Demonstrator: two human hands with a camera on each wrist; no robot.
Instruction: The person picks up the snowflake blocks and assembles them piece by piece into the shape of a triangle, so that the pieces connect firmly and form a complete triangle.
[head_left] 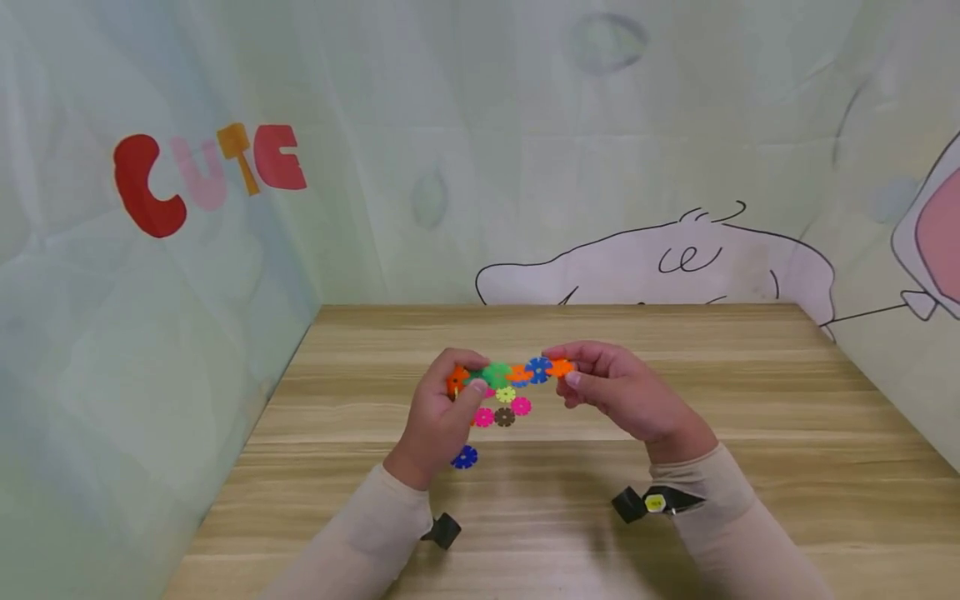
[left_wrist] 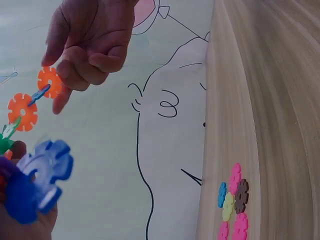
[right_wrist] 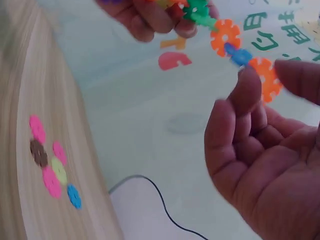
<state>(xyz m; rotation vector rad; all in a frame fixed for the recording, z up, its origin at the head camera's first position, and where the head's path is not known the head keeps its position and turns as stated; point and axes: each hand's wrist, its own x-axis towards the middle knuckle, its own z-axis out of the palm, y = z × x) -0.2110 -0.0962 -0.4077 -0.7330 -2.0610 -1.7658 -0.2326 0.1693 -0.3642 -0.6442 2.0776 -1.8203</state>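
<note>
Both hands hold up a chain of interlocking plastic snowflake discs above the table. My left hand (head_left: 435, 417) grips its left part, with the thumb beside a green disc (head_left: 497, 375). At the right end, my right hand (head_left: 626, 396) pinches an orange disc (head_left: 561, 367) between thumb and fingers. A blue disc (head_left: 537, 370) slots into that orange one, and another orange disc (right_wrist: 225, 37) follows it. Close to the camera in the left wrist view is a dark blue disc (left_wrist: 40, 180) by the left hand; its joint to the chain is hidden.
Loose discs lie on the wooden table (head_left: 750, 367) beneath the hands: pink (head_left: 521, 406), brown (head_left: 505, 417), yellow (head_left: 506, 394) and light blue (right_wrist: 74, 196) among them. A printed cloth backdrop (head_left: 420, 150) stands along the table's back and left.
</note>
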